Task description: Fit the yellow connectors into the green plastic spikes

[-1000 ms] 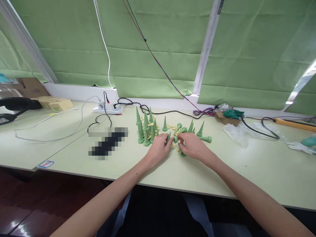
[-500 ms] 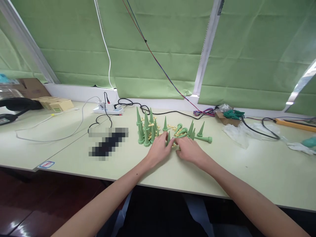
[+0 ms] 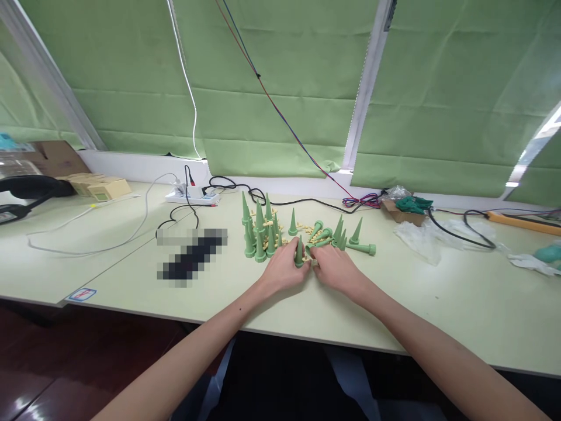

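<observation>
My left hand point(image 3: 284, 264) curls its fingers and thumb round an upright green plastic cone-shaped spike point(image 3: 299, 252). Close beside it, my right hand point(image 3: 335, 264) is closed on another green spike, whose rounded end point(image 3: 308, 251) shows at the fingertips; the rest is hidden by the hand. Left of my hands stands a cluster of upright green spikes point(image 3: 259, 225). A lone spike point(image 3: 293, 223) stands behind them. Small yellow pieces point(image 3: 302, 227) lie scattered among the spikes. To the right, several spikes lie on their sides, one of them a long spike point(image 3: 362, 248) pointing left.
On the left are a power strip point(image 3: 193, 197), black and white cables, yellow boxes point(image 3: 109, 188) and black headphones point(image 3: 35, 186). On the right are a small cardboard box point(image 3: 401, 213), clear plastic bags point(image 3: 418, 240) and an orange bar point(image 3: 521, 222). The table's front edge runs before me.
My left thumb has moved down, and more of the upright spike shows between my left fingers. A green rounded end now shows at my right fingertips. Both forearms have hardly moved.
</observation>
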Demonstrator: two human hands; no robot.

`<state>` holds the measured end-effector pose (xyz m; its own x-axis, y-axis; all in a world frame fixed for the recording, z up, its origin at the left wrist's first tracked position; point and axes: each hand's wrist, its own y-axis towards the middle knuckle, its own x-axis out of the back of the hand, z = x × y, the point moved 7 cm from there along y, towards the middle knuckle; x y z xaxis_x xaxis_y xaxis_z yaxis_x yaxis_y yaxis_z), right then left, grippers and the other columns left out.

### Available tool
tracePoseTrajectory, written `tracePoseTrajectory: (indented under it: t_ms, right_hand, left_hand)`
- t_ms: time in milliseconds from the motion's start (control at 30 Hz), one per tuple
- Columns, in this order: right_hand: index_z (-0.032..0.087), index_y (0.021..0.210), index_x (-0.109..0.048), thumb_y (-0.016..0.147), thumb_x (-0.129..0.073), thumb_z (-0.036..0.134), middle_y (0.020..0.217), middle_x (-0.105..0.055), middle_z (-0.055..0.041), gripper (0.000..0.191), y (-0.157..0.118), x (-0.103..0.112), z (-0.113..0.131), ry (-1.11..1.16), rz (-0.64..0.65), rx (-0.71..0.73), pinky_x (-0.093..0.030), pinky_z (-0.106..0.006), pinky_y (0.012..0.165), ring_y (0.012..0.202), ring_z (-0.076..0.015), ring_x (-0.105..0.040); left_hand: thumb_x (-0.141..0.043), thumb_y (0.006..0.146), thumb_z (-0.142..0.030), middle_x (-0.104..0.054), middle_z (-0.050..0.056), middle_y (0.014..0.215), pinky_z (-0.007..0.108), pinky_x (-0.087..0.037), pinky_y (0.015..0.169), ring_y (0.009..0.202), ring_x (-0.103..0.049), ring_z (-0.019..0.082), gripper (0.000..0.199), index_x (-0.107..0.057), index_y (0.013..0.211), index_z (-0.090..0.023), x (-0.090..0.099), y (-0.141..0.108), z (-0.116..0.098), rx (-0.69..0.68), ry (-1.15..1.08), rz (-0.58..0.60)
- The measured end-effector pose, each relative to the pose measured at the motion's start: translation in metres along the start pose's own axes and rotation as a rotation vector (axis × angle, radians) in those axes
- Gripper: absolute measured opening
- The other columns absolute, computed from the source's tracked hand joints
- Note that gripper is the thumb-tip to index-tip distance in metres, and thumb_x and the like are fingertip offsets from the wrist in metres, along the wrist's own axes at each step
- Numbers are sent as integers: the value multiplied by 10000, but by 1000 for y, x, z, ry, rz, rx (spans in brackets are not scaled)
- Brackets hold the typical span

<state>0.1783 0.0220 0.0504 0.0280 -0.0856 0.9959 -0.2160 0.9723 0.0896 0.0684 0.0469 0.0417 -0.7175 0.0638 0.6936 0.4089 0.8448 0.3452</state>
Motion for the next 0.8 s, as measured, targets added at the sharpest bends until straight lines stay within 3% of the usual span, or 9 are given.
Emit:
tracePoseTrajectory:
  t_ms: [200, 333, 600, 800]
  right_hand:
    - [174, 979, -627, 880, -460, 78, 921, -641, -105, 216, -3, 4, -2, 43, -43, 2, -326, -268, 581, 818, -229, -630]
    - [182, 947, -650, 950, -384, 123, 911, -578, -86, 273, -7, 8, -4, 112, -112, 38, -304, -266, 552, 701, -171, -581]
    - [189, 979, -642, 986, -385, 183, 1015, -574, -76, 257, -15, 8, -9, 455, -426, 195, -434, -278, 692, 798, -164, -577]
    - [182, 965, -646, 974, -449, 211, 921, -640, -64, 199, -23, 20, -20, 676, -642, 192, -465, -297, 757, 829, -179, -598]
  left_hand:
    - [-590, 722, -235, -511, -33, 648, 261, -265, 517, 553, -444, 136, 151, -472, 814, -215, -2, 1, 2, -3, -14, 37]
    - [-604, 739, -262, -570, -9, 718, 262, -303, 541, 587, -468, 137, 109, -535, 794, -198, -3, 3, 3, -15, -22, 37]
    - [-607, 774, -324, -591, 9, 711, 277, -339, 578, 622, -478, 149, 151, -617, 739, -178, -5, 5, 6, -11, -41, 27]
    - [-627, 795, -330, -632, 10, 754, 269, -365, 585, 606, -482, 133, 151, -637, 784, -179, -4, 5, 4, -23, -91, -20]
